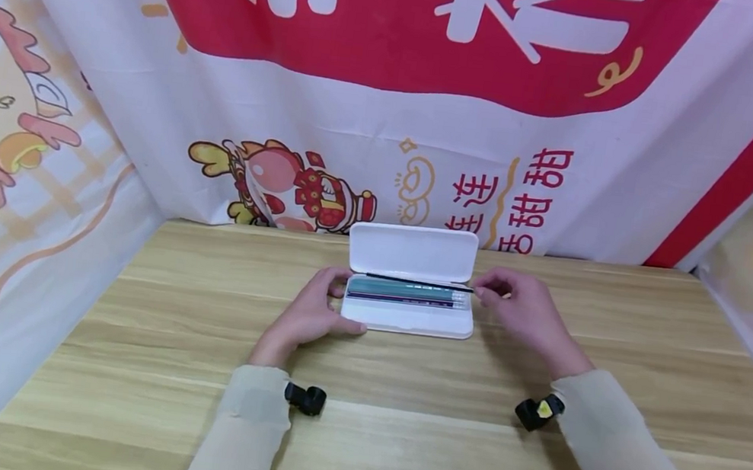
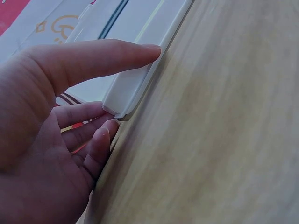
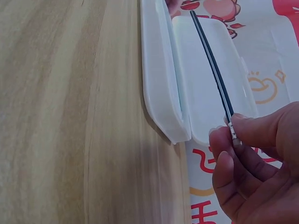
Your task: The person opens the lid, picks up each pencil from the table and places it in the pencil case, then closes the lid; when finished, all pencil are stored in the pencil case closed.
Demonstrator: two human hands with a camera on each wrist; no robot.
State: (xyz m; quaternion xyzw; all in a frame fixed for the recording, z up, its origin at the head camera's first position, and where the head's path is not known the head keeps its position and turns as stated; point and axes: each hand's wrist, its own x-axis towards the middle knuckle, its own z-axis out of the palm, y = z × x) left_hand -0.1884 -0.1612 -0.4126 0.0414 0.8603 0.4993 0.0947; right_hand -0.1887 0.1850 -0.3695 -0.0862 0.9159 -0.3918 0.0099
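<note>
An open white pencil case (image 1: 409, 320) lies on the table, its lid (image 1: 412, 250) raised at the back. Inside it are teal pencils (image 1: 391, 288) and dark striped pencils (image 1: 397, 299), their white eraser ends to the right. My left hand (image 1: 305, 310) holds the case by its left end; in the left wrist view the thumb (image 2: 112, 56) lies along the front rim and the other fingers touch the end wall. Above the case's right end, my right hand (image 1: 523, 308) pinches a dark pencil (image 3: 212, 63) by its eraser end, the pencil pointing left over the case.
The wooden table (image 1: 409, 453) runs back to a printed cloth (image 1: 334, 116) that hangs just behind the case lid. More cloth hangs along the left side (image 1: 20, 151) and the right side. Small black cameras (image 1: 307, 399) sit on both wrists.
</note>
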